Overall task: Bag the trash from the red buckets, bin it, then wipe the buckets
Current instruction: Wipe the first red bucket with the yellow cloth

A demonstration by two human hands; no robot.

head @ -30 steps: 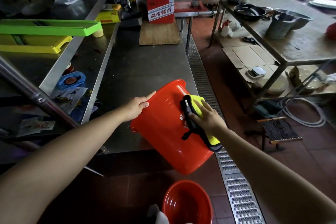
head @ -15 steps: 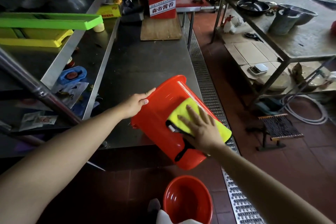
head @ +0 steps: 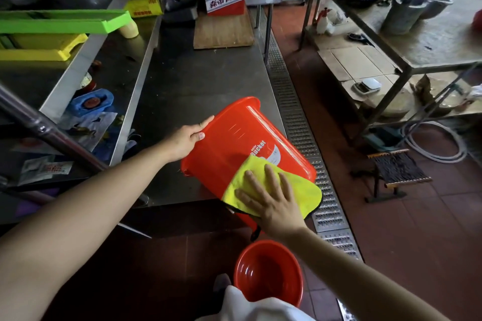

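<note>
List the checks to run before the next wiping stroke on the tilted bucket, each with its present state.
1. Left hand steadies bucket at its base end: ok.
2. Right hand lies flat on cloth: ok.
3. Cloth touches the bucket's outer wall: ok.
4. Bucket rests on the table: ok, though it overhangs the near edge.
5. Bucket emptied inside: cannot tell, opening faces away.
6. Second bucket on the floor holds no trash: ok.
</note>
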